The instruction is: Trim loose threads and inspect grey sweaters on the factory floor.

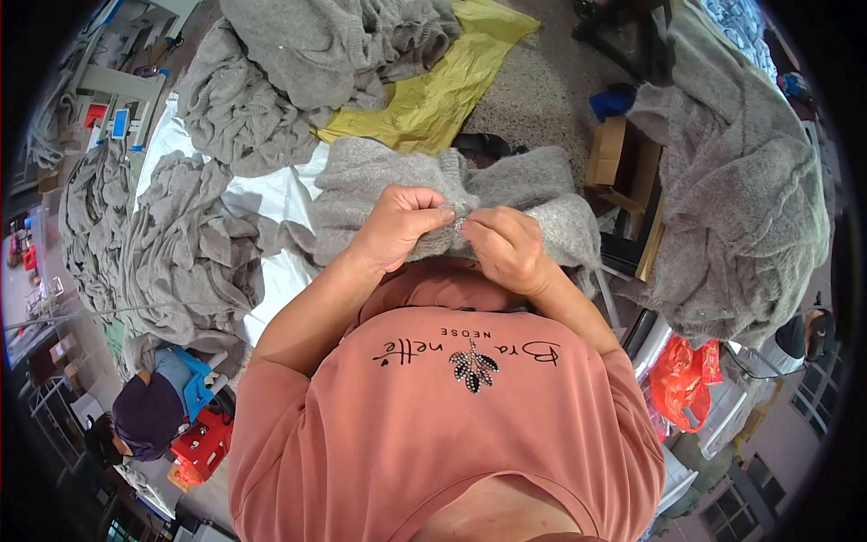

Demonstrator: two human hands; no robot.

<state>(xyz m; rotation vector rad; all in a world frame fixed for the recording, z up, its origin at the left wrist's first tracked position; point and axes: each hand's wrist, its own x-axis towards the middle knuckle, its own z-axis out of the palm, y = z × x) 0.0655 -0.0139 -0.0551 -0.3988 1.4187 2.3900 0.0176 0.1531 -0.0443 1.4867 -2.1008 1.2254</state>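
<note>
A fuzzy grey knitted garment (pixel 533 185) lies bunched across my lap. Above it, my left hand (pixel 397 228) pinches a bit of the knit between thumb and forefinger. Close beside it, fingertips almost meeting, my right hand (pixel 508 248) is closed in a pinch at the same spot of the garment. Whether a needle or thread sits between the right fingertips is too small to make out. The fingers hide part of the worked spot.
Heaps of grey knitwear (pixel 163 244) lie at left on white sheeting (pixel 280 285), and more (pixel 316 54) on a yellow sheet (pixel 433 95) ahead. At right are a cardboard box (pixel 612 154), another grey knit pile (pixel 741 199) and a red plastic bag (pixel 682 384). Another person (pixel 149 414) sits at lower left.
</note>
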